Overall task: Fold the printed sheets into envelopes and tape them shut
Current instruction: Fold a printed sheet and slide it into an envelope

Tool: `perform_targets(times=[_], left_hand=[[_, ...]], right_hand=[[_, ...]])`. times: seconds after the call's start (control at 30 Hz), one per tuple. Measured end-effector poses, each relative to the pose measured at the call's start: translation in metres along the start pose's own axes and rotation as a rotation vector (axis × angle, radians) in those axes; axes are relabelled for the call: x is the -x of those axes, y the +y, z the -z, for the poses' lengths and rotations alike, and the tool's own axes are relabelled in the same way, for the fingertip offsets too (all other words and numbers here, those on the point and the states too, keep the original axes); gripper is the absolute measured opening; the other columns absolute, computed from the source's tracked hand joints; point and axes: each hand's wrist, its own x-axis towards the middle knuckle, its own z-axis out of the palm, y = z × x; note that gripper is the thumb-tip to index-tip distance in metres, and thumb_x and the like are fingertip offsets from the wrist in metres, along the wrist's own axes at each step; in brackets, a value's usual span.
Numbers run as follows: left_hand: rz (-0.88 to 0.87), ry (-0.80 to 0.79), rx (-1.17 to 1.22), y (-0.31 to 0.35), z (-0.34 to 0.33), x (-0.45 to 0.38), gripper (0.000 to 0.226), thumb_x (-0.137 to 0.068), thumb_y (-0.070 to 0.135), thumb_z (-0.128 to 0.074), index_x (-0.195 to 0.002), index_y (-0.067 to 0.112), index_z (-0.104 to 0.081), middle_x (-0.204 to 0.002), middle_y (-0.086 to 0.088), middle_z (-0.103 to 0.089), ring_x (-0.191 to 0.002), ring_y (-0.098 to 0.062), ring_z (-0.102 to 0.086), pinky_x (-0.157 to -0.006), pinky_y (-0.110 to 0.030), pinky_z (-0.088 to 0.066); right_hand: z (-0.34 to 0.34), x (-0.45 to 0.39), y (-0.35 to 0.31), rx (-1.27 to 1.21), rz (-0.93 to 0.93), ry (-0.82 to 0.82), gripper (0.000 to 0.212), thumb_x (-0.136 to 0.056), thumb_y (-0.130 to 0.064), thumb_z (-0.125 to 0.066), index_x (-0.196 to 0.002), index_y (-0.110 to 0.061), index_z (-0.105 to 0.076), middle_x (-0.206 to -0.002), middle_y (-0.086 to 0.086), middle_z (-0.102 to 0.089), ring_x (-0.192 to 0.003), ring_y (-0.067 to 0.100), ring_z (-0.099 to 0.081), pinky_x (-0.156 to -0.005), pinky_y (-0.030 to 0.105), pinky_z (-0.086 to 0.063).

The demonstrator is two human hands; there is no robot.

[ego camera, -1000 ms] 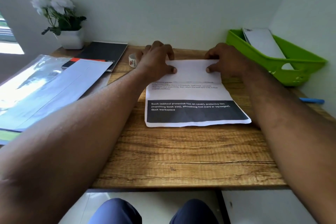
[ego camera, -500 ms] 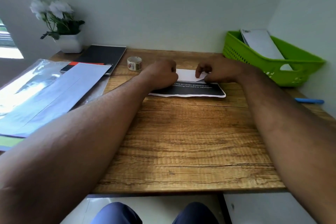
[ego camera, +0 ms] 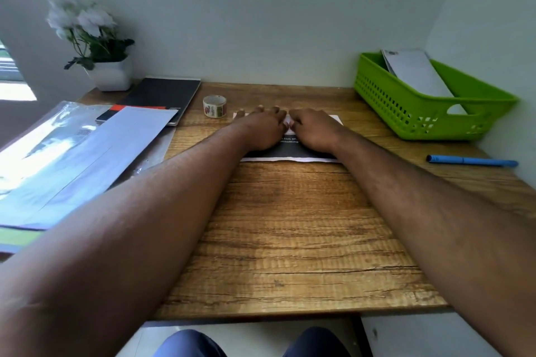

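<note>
A printed sheet (ego camera: pixel 290 151), folded into a narrow strip with a black band and white text facing up, lies at the far middle of the wooden desk (ego camera: pixel 290 226). My left hand (ego camera: pixel 262 129) and my right hand (ego camera: pixel 314 130) lie side by side, palms down, pressing flat on the folded sheet, fingers touching at its middle. Most of the sheet is hidden under them. A small roll of patterned tape (ego camera: pixel 214 106) stands just left of my left hand.
A green plastic basket (ego camera: pixel 429 113) holding a white folded paper (ego camera: pixel 414 72) sits at the back right. A blue pen (ego camera: pixel 471 161) lies near the right edge. Loose sheets in plastic sleeves (ego camera: pixel 72 153), a black notebook (ego camera: pixel 162 95) and a potted white flower (ego camera: pixel 95 49) fill the left side.
The sheet's near half has been folded up over its far half, leaving a narrow strip. Both hands moved together to the middle and now press flat on it.
</note>
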Motion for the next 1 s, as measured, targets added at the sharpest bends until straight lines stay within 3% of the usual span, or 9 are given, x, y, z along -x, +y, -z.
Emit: perform_targets(times=[0.17, 0.33, 0.47, 0.6, 0.7, 0.8, 0.9, 1.0], left_hand=[[0.009, -0.048, -0.009, 0.000, 0.003, 0.004, 0.054, -0.105, 0.040, -0.019, -0.155, 0.021, -0.011, -0.163, 0.000, -0.003, -0.150, -0.025, -0.002, -0.118, -0.053, -0.005], [0.048, -0.079, 0.007, -0.010, 0.010, 0.013, 0.057, -0.105, 0.037, -0.019, -0.155, 0.011, -0.007, -0.163, -0.007, -0.001, -0.150, -0.024, -0.003, -0.120, -0.049, -0.008], [0.148, -0.097, 0.009, -0.022, 0.017, 0.016, 0.048, -0.105, 0.028, -0.026, -0.147, 0.005, -0.030, -0.156, -0.018, -0.026, -0.142, -0.033, -0.028, -0.116, -0.046, -0.026], [0.130, -0.040, -0.074, -0.020, 0.017, 0.019, 0.037, -0.103, 0.029, -0.036, -0.129, 0.007, -0.051, -0.136, -0.015, -0.052, -0.122, -0.029, -0.051, -0.100, -0.041, -0.041], [0.101, 0.017, -0.103, -0.015, 0.024, 0.021, 0.037, -0.101, 0.023, -0.040, -0.135, 0.011, -0.048, -0.142, -0.011, -0.048, -0.129, -0.029, -0.045, -0.103, -0.042, -0.035], [0.076, 0.046, -0.092, -0.016, 0.030, 0.021, 0.044, -0.094, 0.018, -0.046, -0.138, 0.020, -0.046, -0.148, -0.004, -0.043, -0.137, -0.025, -0.036, -0.111, -0.047, -0.022], [0.075, 0.102, -0.097, -0.017, 0.032, 0.024, 0.047, -0.088, 0.019, -0.049, -0.135, 0.025, -0.048, -0.144, 0.000, -0.048, -0.136, -0.023, -0.037, -0.108, -0.048, -0.018], [0.062, 0.122, -0.057, -0.013, 0.028, 0.025, 0.051, -0.087, 0.024, -0.049, -0.137, 0.029, -0.046, -0.145, 0.001, -0.045, -0.138, -0.022, -0.034, -0.109, -0.049, -0.016]], right_hand=[[-0.002, -0.002, 0.003, 0.066, -0.052, -0.059, 0.039, -0.101, -0.030, -0.033, -0.134, -0.013, -0.046, -0.142, 0.011, -0.048, -0.128, 0.029, -0.046, -0.104, 0.038, -0.036], [0.011, 0.003, 0.030, 0.219, -0.188, -0.090, 0.051, -0.102, -0.039, -0.025, -0.145, -0.014, -0.035, -0.155, 0.007, -0.031, -0.142, 0.025, -0.028, -0.117, 0.056, -0.003], [0.016, -0.001, 0.043, 0.194, -0.195, -0.132, 0.051, -0.102, -0.039, -0.026, -0.146, -0.014, -0.032, -0.156, 0.006, -0.027, -0.144, 0.025, -0.024, -0.117, 0.058, -0.004], [0.023, 0.001, 0.045, 0.225, -0.147, -0.175, 0.045, -0.102, -0.035, -0.030, -0.141, -0.015, -0.038, -0.154, 0.007, -0.033, -0.140, 0.026, -0.031, -0.116, 0.047, -0.017], [0.036, 0.003, 0.047, 0.151, -0.052, -0.194, 0.052, -0.100, -0.029, -0.042, -0.149, -0.023, -0.027, -0.158, 0.001, -0.024, -0.143, 0.022, -0.026, -0.115, 0.032, -0.021], [0.045, 0.004, 0.043, 0.174, 0.027, -0.260, 0.063, -0.097, -0.022, -0.047, -0.150, -0.033, -0.016, -0.159, -0.006, -0.015, -0.145, 0.018, -0.020, -0.118, 0.031, -0.018], [0.048, 0.003, 0.039, 0.107, 0.023, -0.339, 0.066, -0.095, -0.018, -0.050, -0.149, -0.039, -0.018, -0.156, -0.007, -0.026, -0.141, 0.018, -0.030, -0.114, 0.028, -0.024], [0.051, 0.002, 0.037, 0.009, 0.015, -0.326, 0.068, -0.091, -0.016, -0.060, -0.148, -0.034, -0.026, -0.146, -0.007, -0.043, -0.127, 0.015, -0.044, -0.103, 0.025, -0.032]])
